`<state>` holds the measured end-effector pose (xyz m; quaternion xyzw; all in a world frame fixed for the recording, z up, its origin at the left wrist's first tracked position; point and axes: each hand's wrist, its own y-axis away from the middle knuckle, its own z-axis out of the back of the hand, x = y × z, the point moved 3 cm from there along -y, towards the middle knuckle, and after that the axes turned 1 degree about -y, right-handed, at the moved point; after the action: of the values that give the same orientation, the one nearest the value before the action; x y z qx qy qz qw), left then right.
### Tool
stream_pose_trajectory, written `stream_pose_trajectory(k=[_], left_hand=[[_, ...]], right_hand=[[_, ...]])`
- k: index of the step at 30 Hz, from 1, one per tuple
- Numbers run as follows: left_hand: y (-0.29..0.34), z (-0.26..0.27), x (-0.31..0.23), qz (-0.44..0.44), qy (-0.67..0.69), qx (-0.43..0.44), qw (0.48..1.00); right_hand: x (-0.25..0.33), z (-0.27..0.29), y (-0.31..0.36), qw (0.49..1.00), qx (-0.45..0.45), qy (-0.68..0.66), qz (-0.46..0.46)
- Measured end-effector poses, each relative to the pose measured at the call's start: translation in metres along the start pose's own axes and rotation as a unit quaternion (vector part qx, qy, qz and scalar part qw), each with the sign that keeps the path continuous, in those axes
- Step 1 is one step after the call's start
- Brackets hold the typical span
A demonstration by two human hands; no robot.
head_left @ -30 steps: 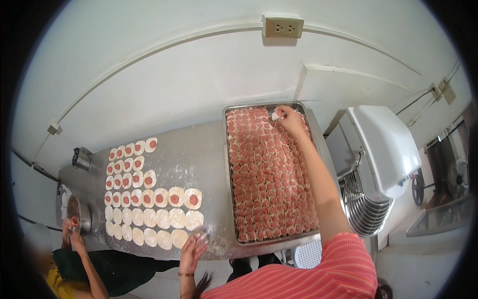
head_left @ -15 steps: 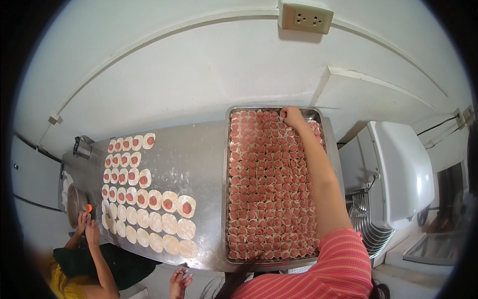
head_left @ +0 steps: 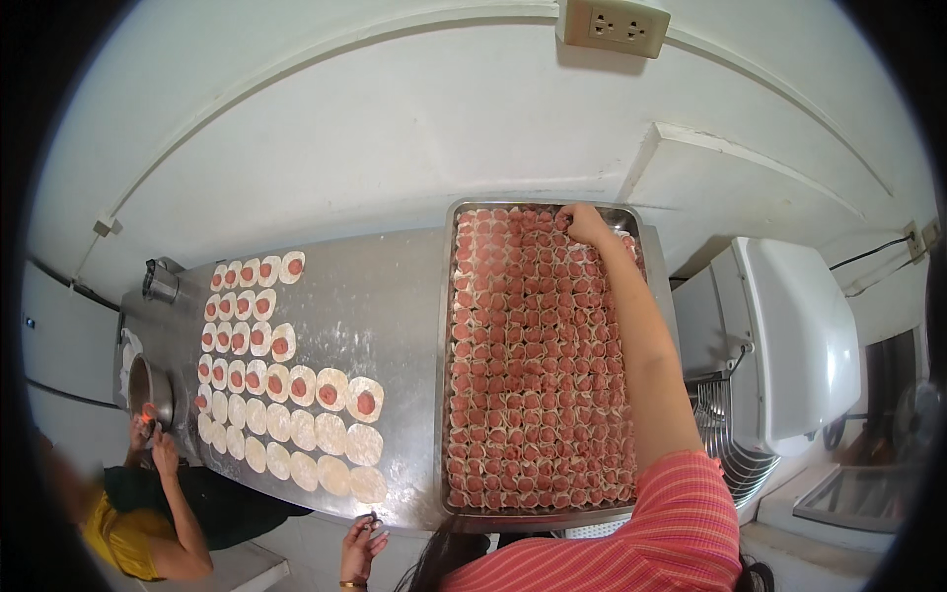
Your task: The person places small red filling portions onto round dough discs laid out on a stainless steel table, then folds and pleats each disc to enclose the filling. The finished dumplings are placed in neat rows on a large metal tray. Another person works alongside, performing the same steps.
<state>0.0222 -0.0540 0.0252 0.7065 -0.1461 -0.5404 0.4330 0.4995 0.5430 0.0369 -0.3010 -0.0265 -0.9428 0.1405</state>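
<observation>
A large metal tray point(head_left: 447, 326) is packed with rows of open-topped dumplings point(head_left: 533, 375), pink filling showing in pale wrappers. My right arm reaches across its right side, and my right hand point(head_left: 586, 225) is down among the dumplings at the far edge. Its fingers are closed, and they hide whatever is between them. My left hand point(head_left: 363, 548) is low, by the table's front edge, with the fingers curled around a small dark thing I cannot make out. Beyond it lie rows of round wrappers point(head_left: 306, 431), several topped with dabs of pink filling.
At the left a co-worker's hands point(head_left: 156, 444) hold an orange tool point(head_left: 148, 412) over a metal bowl point(head_left: 161, 388). A metal container point(head_left: 160, 281) stands at the table's far left. A white machine with a wire guard point(head_left: 789, 345) stands right of the tray.
The co-worker's orange tool has moved to the bowl, and a near-left wrapper now has filling. My left hand has risen slightly. My right hand stays at the tray's far edge.
</observation>
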Motion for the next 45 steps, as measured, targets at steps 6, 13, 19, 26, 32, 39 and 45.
stream_pose_trajectory(k=[6,13,19,26,32,39,45], left_hand=[[0.007,-0.004,0.000,0.001,0.013,-0.016,1.000],[0.004,0.000,0.005,0.007,0.020,-0.011,1.000],[0.002,-0.001,0.004,0.010,0.023,-0.008,1.000],[0.001,0.006,0.010,0.020,0.024,-0.016,0.999],[-0.002,0.009,0.011,0.024,0.013,-0.019,0.999],[-0.005,0.008,0.007,0.030,0.011,-0.018,0.999],[-0.007,0.013,0.014,0.028,0.008,-0.016,0.999]], right_hand=[[0.002,-0.006,-0.003,1.000,0.006,0.011,-0.006],[-0.005,-0.009,-0.007,0.998,0.055,-0.005,-0.030],[-0.020,-0.004,-0.010,0.985,-0.037,-0.151,-0.069],[-0.001,-0.011,-0.015,0.974,0.057,-0.162,-0.150],[-0.011,-0.018,-0.019,0.974,0.054,-0.183,-0.124],[-0.031,-0.010,-0.022,0.993,0.030,-0.040,-0.107],[-0.011,-0.007,-0.014,0.993,0.007,-0.014,-0.114]])
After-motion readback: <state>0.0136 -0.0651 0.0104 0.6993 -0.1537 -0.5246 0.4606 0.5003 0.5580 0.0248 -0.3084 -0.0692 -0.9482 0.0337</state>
